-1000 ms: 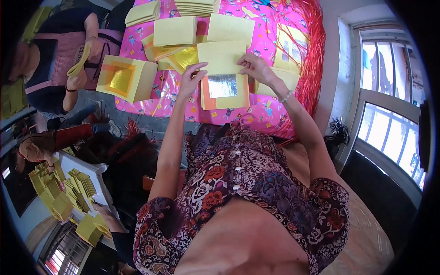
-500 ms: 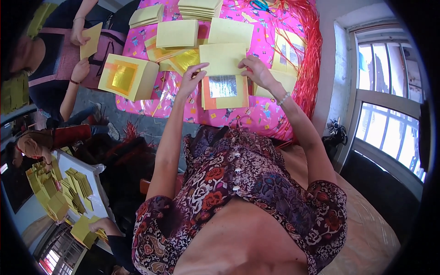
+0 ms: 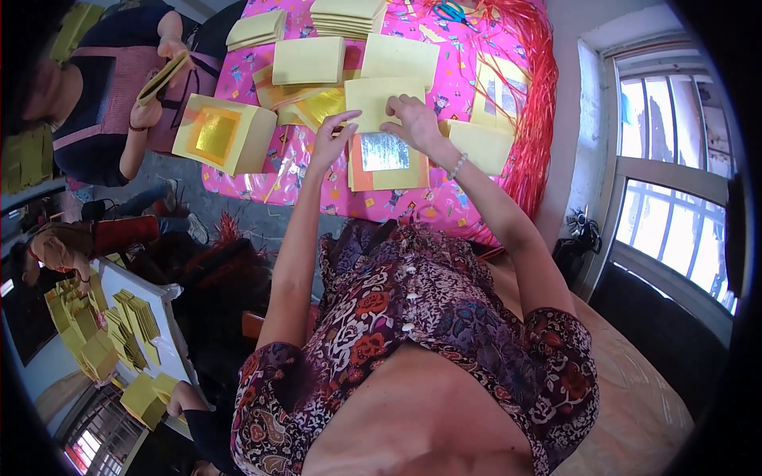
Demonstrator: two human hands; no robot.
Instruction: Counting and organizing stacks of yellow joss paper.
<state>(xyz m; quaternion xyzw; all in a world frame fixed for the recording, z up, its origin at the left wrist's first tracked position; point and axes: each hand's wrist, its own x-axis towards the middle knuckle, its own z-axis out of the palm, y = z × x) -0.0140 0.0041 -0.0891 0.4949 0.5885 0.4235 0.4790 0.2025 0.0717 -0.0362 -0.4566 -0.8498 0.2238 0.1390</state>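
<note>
In front of me on the table lies a stack of yellow paper with a silver foil square [image 3: 386, 151] bordered in orange. A plain yellow paper sheet [image 3: 367, 94] overlaps its far edge. My left hand [image 3: 330, 141] is at the left edge of that sheet, thumb and fingers slightly apart with nothing visible between them. My right hand [image 3: 417, 125] rests on the sheet's middle, fingers bent and spread from the thumb, pressing on the paper. The right palm and forearm cover the sheet's right near corner.
Yellow paper stacks [image 3: 308, 61] and gold-foil sheets [image 3: 213, 135] lie around on the pink patterned tablecloth [image 3: 397, 205]. Red plastic strands [image 3: 533, 119] hang along the right edge. Blue scissors [image 3: 450, 11] lie at the back. At left, a co-worker's hand [image 3: 148, 113] holds yellow paper.
My right hand has moved left from the sheet's right edge onto its middle. My left hand has barely moved. The co-worker at left has tilted and raised their yellow paper.
</note>
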